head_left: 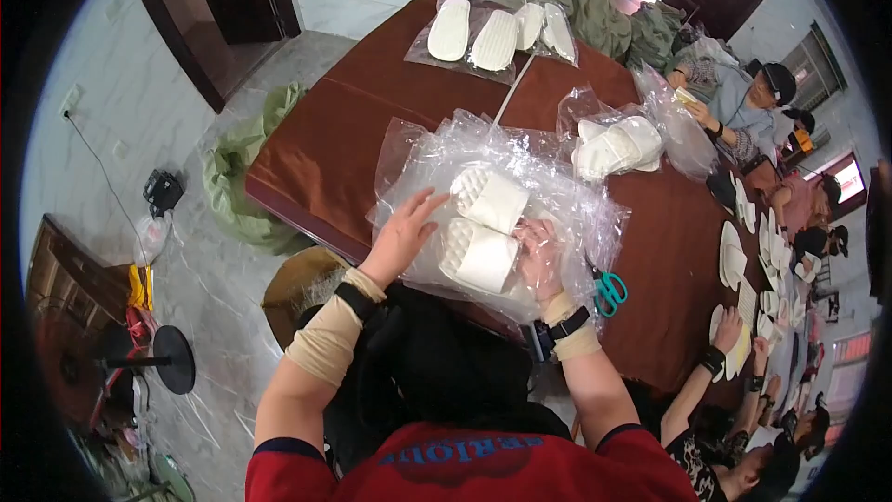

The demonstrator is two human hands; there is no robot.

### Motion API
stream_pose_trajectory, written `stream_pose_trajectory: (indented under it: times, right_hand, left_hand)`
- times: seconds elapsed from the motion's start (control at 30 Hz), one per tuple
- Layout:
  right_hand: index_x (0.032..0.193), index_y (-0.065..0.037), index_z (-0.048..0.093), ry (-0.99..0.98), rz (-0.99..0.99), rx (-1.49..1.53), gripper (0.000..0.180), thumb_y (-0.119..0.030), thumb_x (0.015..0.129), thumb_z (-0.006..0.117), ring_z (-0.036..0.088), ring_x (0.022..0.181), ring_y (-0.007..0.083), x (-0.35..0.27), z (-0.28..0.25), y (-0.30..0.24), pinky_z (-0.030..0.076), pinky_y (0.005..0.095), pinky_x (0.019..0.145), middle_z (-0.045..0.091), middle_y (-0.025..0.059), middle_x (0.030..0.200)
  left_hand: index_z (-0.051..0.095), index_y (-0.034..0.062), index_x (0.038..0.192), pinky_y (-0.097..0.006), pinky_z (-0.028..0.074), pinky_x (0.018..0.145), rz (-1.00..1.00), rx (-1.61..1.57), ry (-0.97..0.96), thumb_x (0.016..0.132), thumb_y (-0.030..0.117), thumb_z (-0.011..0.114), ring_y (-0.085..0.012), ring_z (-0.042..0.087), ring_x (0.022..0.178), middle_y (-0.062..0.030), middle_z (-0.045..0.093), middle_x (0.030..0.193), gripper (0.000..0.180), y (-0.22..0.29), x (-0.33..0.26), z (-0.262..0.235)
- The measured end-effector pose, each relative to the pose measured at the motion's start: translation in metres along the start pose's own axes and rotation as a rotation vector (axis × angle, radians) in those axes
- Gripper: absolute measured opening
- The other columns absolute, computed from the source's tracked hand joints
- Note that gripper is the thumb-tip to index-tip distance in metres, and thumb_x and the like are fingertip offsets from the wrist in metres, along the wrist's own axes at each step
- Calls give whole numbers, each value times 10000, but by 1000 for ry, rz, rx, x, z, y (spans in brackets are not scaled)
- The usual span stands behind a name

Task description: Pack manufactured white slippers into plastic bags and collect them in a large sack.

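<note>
A pair of white quilted slippers [483,256] lies side by side on a stack of clear plastic bags [581,214] in front of me. My left hand [406,234] is open just left of the pair, its fingers spread toward the soles and holding nothing. At the toe end, my right hand [539,256] has curled fingers against the slippers, partly behind shiny clear film. Whether that hand is inside a bag or beneath loose film I cannot make out. Teal-handled scissors [609,293] lie close to my right wrist.
Bagged white slippers [483,35] lie at the table's far end, and another bagged bundle [618,147] sits to the right. Several people work along the right side among loose slippers [732,256]. A cardboard box [302,288] and green sack [251,172] stand left of the brown-covered table [344,130].
</note>
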State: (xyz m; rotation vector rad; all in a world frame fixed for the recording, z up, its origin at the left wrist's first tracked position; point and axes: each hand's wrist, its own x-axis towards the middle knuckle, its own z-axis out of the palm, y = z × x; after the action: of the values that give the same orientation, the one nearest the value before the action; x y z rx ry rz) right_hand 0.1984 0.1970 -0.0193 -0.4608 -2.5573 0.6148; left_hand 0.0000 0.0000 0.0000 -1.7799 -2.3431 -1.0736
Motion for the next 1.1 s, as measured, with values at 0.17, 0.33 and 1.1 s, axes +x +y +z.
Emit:
stream_pose_trajectory:
  times: [0.17,0.33,1.1]
  right_hand:
    - [1009,-62,672,129,-62,109,365,81,685,582,582,1067,333,5,16,-3,466,429,919,653,141,1068]
    - [1004,-48,666,137,289,898,266,73,793,559,615,952,322,7,8,-7,493,342,824,646,147,1022]
    - [1057,2,592,558,46,-105,264,2,795,617,610,900,160,6,-190,-89,484,297,814,631,71,933]
  left_hand:
    - [590,50,1171,-342,500,645,-759,-696,84,936,181,570,-284,630,701,-146,661,945,270,-2,28,7]
    - [649,-12,907,-356,459,554,-530,-408,172,911,143,574,-277,594,562,-148,615,673,173,-15,26,15]
    - [541,31,895,-524,459,649,-504,-12,422,927,137,522,-442,609,761,-234,635,802,112,-15,14,15]
